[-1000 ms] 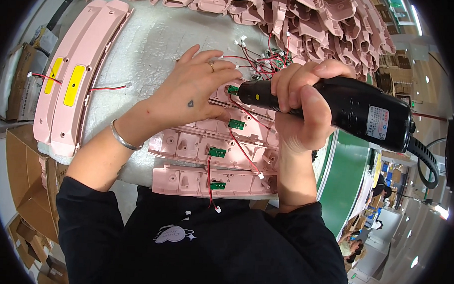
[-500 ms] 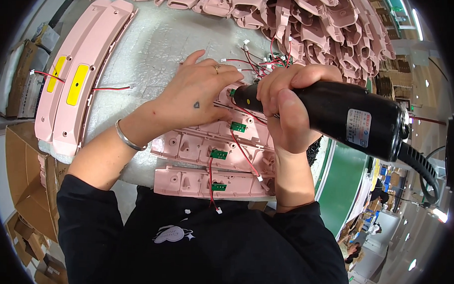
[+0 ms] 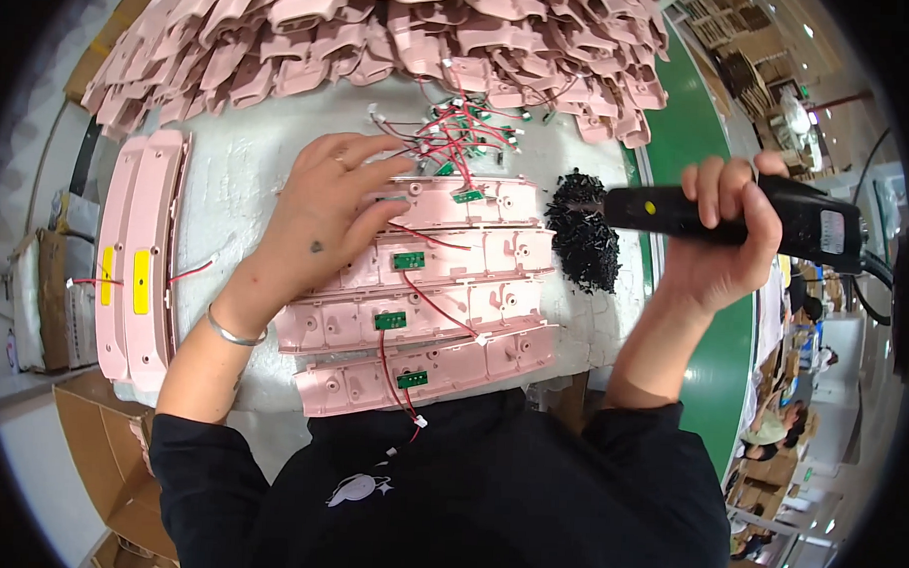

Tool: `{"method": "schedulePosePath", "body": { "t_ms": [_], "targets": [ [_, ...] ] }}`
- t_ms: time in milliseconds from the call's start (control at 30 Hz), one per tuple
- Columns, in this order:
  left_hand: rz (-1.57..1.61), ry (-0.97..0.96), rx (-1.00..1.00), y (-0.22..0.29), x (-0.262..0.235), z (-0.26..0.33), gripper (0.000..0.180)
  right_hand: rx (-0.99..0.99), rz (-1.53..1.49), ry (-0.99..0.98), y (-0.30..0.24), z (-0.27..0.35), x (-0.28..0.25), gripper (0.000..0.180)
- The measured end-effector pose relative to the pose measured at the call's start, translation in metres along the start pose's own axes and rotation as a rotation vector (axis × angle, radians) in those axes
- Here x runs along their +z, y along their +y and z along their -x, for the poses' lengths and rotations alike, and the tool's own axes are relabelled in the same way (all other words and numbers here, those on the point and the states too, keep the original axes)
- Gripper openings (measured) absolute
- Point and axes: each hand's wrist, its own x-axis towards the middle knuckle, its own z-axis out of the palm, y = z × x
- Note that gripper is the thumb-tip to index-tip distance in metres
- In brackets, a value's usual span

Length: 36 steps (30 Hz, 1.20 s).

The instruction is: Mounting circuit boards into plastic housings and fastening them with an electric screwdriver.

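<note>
The left hand (image 3: 322,204) holds a wide, loose grip, thumb standing apart from the forefinger over the left end of the farthest pink strip (image 3: 502,203); whether the fingertips press on the strip cannot be told. The right hand (image 3: 732,229) is wrapped firmly around a black power driver (image 3: 632,208).

At far left, two curved pink covers (image 3: 125,202) lie side by side, long axes pointing away from the body, smooth and matt, with yellow patches (image 3: 140,283) and thin red leads. Then comes the left hand, the nearer one to the strips. Four strips lie in rows, long axes running left to right across the front of the body, their moulded insides showing ribs and round posts. Flat green circuit boards (image 3: 408,260) sit on them, trailing red and black wires. Beyond the strips, a tangle of wired boards (image 3: 465,134) lies below a heap of hollow pink shells (image 3: 313,29).

Right of the strips, a pile of small black screws (image 3: 584,250), glinting and loose, rests on a pale, wrinkled sheet (image 3: 241,156). The driver's nose points left at this pile, which lies between the strips and the right hand; contact at the tip is too blurred to tell.
</note>
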Motion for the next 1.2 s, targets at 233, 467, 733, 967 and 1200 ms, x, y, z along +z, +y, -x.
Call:
{"method": "schedulePosePath", "body": {
  "t_ms": [233, 467, 733, 967, 1200],
  "targets": [
    [-0.147, -0.451, 0.269, 0.015, 0.039, -0.083, 0.019, 0.082, 0.249, 0.337, -0.04, 0.051, -0.089, 0.027],
    [0.011, -0.203, 0.197, -0.004, 0.051, -0.116, 0.007, 0.102, 0.34, 0.516, -0.067, 0.094, -0.147, 0.031],
    [-0.177, -0.256, 0.105, -0.025, 0.086, -0.121, 0.02, 0.76, 0.583, 0.42, -0.031, 0.072, -0.184, 0.03],
    [0.029, -0.089, 0.108, 0.0, 0.019, -0.074, 0.023, 0.807, 1.116, 0.176, 0.009, 0.095, -0.214, 0.071],
    [0.081, -0.16, -0.184, 0.023, -0.022, 0.007, 0.016, -0.012, 1.498, -0.165, 0.002, 0.107, -0.104, 0.048]
  ]
}}
